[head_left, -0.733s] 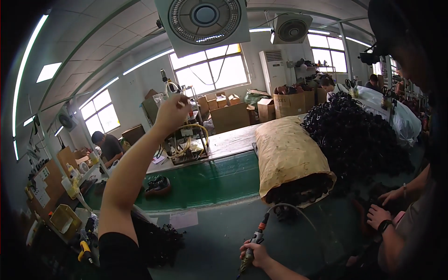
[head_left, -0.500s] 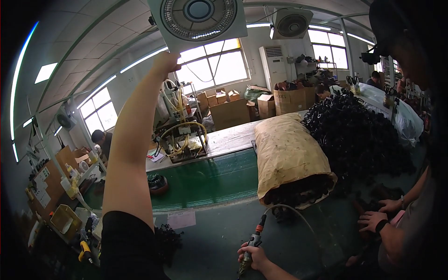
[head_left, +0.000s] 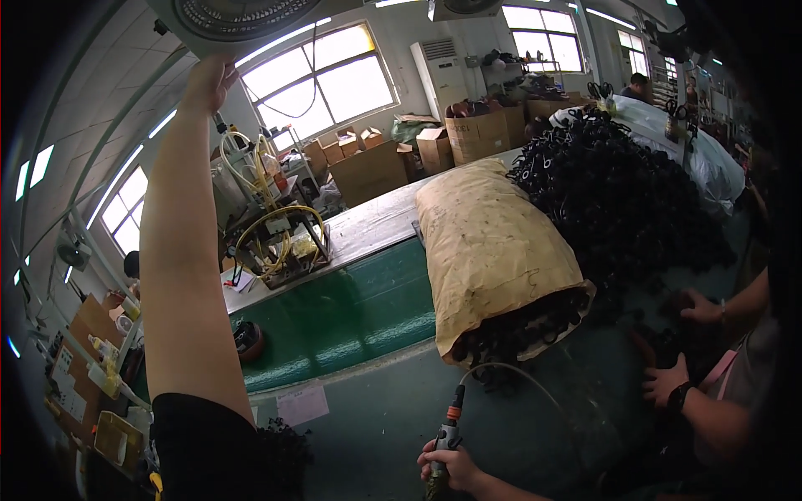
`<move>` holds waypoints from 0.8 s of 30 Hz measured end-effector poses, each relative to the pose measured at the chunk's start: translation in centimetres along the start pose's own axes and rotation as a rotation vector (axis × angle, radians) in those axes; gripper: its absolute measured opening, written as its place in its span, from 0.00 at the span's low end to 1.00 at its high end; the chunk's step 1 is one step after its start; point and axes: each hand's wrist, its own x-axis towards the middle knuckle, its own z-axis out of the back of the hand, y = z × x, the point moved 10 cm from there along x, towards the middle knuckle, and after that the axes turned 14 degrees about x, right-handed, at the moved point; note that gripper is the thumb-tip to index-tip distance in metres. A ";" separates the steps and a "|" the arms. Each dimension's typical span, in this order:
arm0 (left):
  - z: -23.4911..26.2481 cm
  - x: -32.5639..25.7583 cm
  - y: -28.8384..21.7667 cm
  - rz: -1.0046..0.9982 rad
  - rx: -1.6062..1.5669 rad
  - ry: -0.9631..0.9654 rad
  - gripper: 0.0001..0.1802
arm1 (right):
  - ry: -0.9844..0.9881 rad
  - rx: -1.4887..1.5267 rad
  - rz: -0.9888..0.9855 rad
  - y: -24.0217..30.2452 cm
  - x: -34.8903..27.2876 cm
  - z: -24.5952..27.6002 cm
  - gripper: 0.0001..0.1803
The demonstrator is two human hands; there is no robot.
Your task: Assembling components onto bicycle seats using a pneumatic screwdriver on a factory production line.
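Observation:
My left hand (head_left: pixel 210 82) is raised high at arm's length, just under the lower edge of a boxed fan (head_left: pixel 251 21). Its fingers look curled; what they hold, if anything, I cannot make out. Low in the middle, my right hand (head_left: pixel 451 468) wraps round a grey hand-held air tool (head_left: pixel 449 436) with an orange ring. A thin clear hose (head_left: pixel 522 371) arcs from the tool's upper end. Beyond it lies a large tan paper sack (head_left: pixel 501 250), its mouth toward me, filled with small black parts (head_left: pixel 510 334).
A big heap of black parts (head_left: pixel 618 200) covers the bench's right. Beside it a co-worker's hands (head_left: pixel 668 384) handle dark pieces. A green conveyor belt (head_left: pixel 359 301) crosses behind, carrying a dark shoe (head_left: pixel 246 338). A machine with yellow hoses (head_left: pixel 280 242) and cardboard boxes (head_left: pixel 368 171) stand farther back.
The whole view has tilted and shifted, so the fan, sack and raised arm sit farther left and higher. My right hand keeps its grip on the air tool. One co-worker's hand has moved away from the other.

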 end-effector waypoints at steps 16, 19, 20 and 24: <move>-3.4 -3.3 0.1 -0.158 0.051 -0.101 0.37 | -0.059 -0.041 0.084 2.5 -2.5 -4.6 0.05; -1.1 -5.0 1.9 -0.017 0.064 -0.083 0.35 | 0.001 -0.125 0.103 1.1 -2.3 -3.7 0.07; -2.3 -7.2 2.8 -0.004 0.061 -0.037 0.33 | 0.026 -0.178 0.140 1.1 -2.2 -3.3 0.08; -5.1 -22.3 4.6 0.070 0.282 0.335 0.27 | 0.171 -0.198 0.120 -0.6 -2.5 -2.6 0.11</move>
